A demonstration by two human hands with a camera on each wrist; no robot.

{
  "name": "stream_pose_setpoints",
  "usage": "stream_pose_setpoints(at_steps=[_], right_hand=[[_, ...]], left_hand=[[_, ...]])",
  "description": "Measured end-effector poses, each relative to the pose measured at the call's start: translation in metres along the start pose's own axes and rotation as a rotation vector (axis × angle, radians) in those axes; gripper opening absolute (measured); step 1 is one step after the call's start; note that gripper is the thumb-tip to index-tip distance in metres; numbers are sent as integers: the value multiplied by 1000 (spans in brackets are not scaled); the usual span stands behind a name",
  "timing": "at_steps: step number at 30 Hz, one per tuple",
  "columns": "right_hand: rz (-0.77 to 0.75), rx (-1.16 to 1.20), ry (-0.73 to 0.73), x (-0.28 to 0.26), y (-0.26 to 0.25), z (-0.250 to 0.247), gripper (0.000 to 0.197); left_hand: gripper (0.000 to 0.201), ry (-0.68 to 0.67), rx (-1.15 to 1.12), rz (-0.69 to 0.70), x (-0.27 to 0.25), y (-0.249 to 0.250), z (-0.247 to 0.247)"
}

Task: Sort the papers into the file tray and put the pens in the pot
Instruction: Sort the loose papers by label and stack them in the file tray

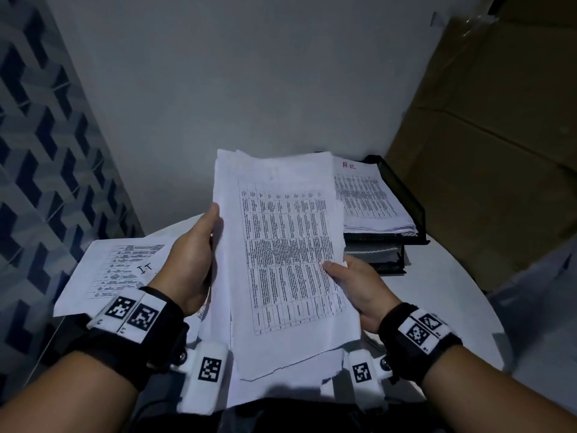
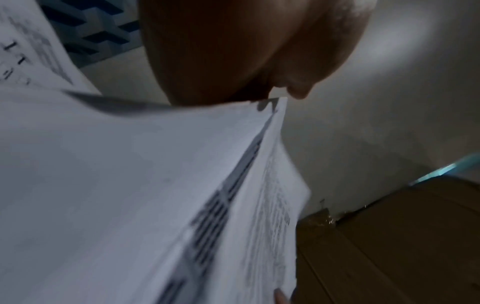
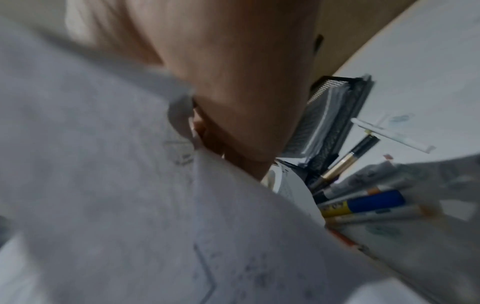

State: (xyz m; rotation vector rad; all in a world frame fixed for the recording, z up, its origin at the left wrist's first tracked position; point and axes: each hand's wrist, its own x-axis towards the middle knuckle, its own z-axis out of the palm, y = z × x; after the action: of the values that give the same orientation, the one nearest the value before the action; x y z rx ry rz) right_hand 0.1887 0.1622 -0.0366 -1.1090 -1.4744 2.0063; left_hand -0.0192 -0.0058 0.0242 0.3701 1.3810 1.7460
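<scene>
Both hands hold up a stack of printed papers [image 1: 281, 254] above the white table. My left hand [image 1: 195, 254] grips the stack's left edge, thumb on top. My right hand [image 1: 352, 282] pinches the right edge, thumb on the top sheet. The stack [image 2: 130, 185] fills the left wrist view and its underside [image 3: 130, 195] fills the right wrist view. A black mesh file tray [image 1: 402, 195] stands at the back right with papers marked "H.R" [image 1: 368, 201] on its upper tier. In the right wrist view several pens and markers [image 3: 363, 203] lie on the table under the stack, near the tray [image 3: 324, 115].
A loose sheet marked "I.T" [image 1: 118, 270] lies on the table at the left. The round white table [image 1: 443, 282] stands against a grey wall. Large cardboard boxes [image 1: 493, 135] rise at the right. A patterned blue wall [image 1: 46, 151] stands at the left.
</scene>
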Motion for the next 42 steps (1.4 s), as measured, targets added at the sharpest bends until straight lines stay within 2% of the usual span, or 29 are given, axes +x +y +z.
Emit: stream_pose_setpoints(at_steps=[1, 3, 5, 8, 10, 12, 14, 17, 22, 26, 32, 38, 42], right_hand=[[-40, -19, 32, 1, -1, 1, 23], [-128, -34, 73, 0, -2, 4, 22], [-201, -41, 68, -4, -8, 8, 24], [-208, -55, -25, -12, -20, 4, 29], [-165, -159, -105, -16, -26, -3, 32], [-178, -324, -118, -18, -27, -4, 29], [-245, -440, -15, -20, -27, -1, 26], [-320, -347, 113, -21, -25, 8, 28], [-446, -268, 211, -15, -13, 16, 31], [-395, -261, 239, -16, -3, 19, 20], [-292, -195, 233, -9, 7, 21, 29], [-230, -111, 229, -7, 7, 21, 27], [-201, -58, 186, -5, 9, 22, 38]], left_hand=[[45, 11, 52, 24, -1, -1, 2], [27, 24, 269, 114, -1, -6, 6], [18, 96, 397, 207, 0, -11, 5], [21, 152, 246, 233, 2, -7, 1], [23, 108, 88, 212, 2, -3, 0], [25, 70, 26, 203, 1, 0, 0], [25, 57, 21, 211, 3, 0, -1], [28, 37, 46, 238, 3, -4, 1], [29, -29, 108, 253, 3, -10, 2], [41, -95, 309, 242, 5, -10, -5], [57, -155, 535, 215, 4, -12, -9], [59, -128, 521, 241, 7, -14, -9], [43, -121, 490, 162, 10, -21, -12]])
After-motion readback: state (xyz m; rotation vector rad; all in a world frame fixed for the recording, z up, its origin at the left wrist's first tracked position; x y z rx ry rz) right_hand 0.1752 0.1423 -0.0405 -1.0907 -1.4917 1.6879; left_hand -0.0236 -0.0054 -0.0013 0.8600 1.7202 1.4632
